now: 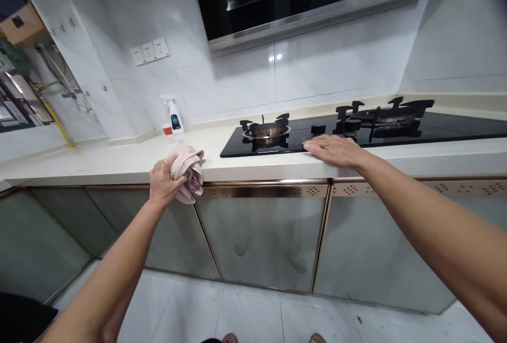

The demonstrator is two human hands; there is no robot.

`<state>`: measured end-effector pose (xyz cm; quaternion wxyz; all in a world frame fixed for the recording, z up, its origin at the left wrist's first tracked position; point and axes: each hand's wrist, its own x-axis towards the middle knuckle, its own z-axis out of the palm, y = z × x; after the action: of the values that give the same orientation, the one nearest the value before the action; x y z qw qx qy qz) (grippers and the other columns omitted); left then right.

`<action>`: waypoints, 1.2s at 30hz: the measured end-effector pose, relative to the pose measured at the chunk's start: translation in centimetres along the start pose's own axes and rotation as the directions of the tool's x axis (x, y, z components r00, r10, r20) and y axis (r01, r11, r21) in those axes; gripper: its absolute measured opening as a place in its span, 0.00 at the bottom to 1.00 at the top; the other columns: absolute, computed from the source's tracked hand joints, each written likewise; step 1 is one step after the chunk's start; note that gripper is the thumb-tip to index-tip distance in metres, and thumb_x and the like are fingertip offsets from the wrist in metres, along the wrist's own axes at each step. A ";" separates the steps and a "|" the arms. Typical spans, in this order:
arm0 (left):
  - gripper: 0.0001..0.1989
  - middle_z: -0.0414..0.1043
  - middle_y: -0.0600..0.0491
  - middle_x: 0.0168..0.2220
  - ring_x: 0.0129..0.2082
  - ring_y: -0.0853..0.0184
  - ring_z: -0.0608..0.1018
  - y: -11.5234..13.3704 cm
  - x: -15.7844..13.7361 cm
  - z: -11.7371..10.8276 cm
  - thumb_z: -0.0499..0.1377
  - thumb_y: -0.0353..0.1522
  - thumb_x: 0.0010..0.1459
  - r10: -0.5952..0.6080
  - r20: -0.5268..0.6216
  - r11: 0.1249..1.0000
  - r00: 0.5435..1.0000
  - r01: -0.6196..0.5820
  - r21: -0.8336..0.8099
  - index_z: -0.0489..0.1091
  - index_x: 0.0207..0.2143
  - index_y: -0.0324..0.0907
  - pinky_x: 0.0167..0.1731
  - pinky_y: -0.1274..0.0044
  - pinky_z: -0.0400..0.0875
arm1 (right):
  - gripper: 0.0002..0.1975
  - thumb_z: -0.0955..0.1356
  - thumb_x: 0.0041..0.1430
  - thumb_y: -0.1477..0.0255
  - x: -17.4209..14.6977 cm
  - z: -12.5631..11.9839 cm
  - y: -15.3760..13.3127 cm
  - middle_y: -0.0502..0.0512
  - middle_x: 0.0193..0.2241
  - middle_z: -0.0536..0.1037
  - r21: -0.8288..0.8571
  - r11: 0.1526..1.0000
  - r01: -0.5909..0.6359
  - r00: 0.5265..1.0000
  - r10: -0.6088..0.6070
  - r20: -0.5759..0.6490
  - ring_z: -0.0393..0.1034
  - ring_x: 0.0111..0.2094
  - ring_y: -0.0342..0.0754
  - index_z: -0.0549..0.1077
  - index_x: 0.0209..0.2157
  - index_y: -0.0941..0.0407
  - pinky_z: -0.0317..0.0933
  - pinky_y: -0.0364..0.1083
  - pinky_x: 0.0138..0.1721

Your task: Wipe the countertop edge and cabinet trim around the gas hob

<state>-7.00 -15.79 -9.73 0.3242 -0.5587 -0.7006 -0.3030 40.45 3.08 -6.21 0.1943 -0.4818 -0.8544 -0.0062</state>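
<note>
A crumpled pale pink cloth [187, 171] is bunched in my left hand [163, 180], at the front edge of the white countertop [114, 159]. Fingers are wrapped round the cloth, and part of it hangs over the edge. My right hand [332, 150] lies flat, palm down, on the counter's front edge, its fingertips touching the rim of the black glass gas stove [304, 142]. Nothing shows in that hand. Left of the stove, against the wall, stand a white spray bottle [174, 116] and a small red-and-white cup [167, 130].
Raised black pan supports surround the left burner [266, 130] and right burner [384, 116]. A dark range hood [317, 2] overhangs the stove. Frosted cabinet doors [261, 243] run beneath the counter. Wall sockets [149, 51] and a yellow pipe [57, 121] are on the left.
</note>
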 end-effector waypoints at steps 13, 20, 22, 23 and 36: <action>0.36 0.66 0.41 0.61 0.59 0.47 0.67 15.6 -1.8 0.2 0.66 0.46 0.53 0.014 0.051 1.000 0.999 -0.015 0.010 0.65 0.63 0.50 0.58 0.55 0.60 | 0.35 0.52 0.64 0.42 0.7 0.2 0.4 0.53 0.65 0.69 0.003 1.000 -0.009 1.000 0.009 0.012 0.62 0.64 0.70 0.74 0.58 0.40 0.58 0.75 0.58; 0.30 0.68 0.45 0.56 0.54 0.51 0.70 25.9 0.4 1.0 0.59 0.52 0.57 0.261 0.163 0.955 0.951 -0.230 -0.186 0.67 0.61 0.57 0.53 0.56 0.63 | 0.36 0.50 0.64 0.43 0.5 0.3 0.2 0.52 0.65 0.69 -0.049 0.998 -0.036 0.999 0.036 0.011 0.64 0.63 0.67 0.72 0.62 0.41 0.59 0.71 0.59; 0.30 0.69 0.46 0.55 0.55 0.51 0.71 26.8 1.8 1.2 0.57 0.53 0.59 0.276 0.224 0.950 0.935 -0.230 -0.212 0.65 0.62 0.57 0.54 0.55 0.62 | 0.35 0.50 0.65 0.44 0.5 0.4 0.4 0.52 0.65 0.69 -0.054 0.998 -0.033 0.999 0.033 0.007 0.64 0.63 0.67 0.72 0.62 0.40 0.59 0.70 0.59; 0.30 0.69 0.46 0.55 0.55 0.51 0.70 26.9 2.5 1.3 0.55 0.53 0.59 0.273 0.260 0.950 0.926 -0.216 -0.227 0.64 0.62 0.57 0.55 0.56 0.62 | 0.35 0.51 0.65 0.45 0.6 0.6 0.5 0.51 0.65 0.69 -0.053 0.998 -0.027 1.000 0.027 -0.001 0.64 0.63 0.67 0.72 0.62 0.40 0.59 0.69 0.59; 0.27 0.73 0.46 0.54 0.58 0.51 0.70 20.1 7.2 2.0 0.57 0.43 0.60 0.038 0.364 0.983 0.931 0.030 -0.180 0.63 0.63 0.59 0.56 0.56 0.62 | 0.33 0.50 0.66 0.45 0.2 0.4 0.7 0.48 0.65 0.70 -0.024 1.000 0.020 1.000 -0.020 -0.007 0.62 0.65 0.66 0.73 0.59 0.38 0.59 0.71 0.59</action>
<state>11.29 -6.13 -3.97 0.1361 -0.6342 -0.7168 -0.2558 40.81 3.70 -6.65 0.1917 -0.4753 -0.8584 -0.0199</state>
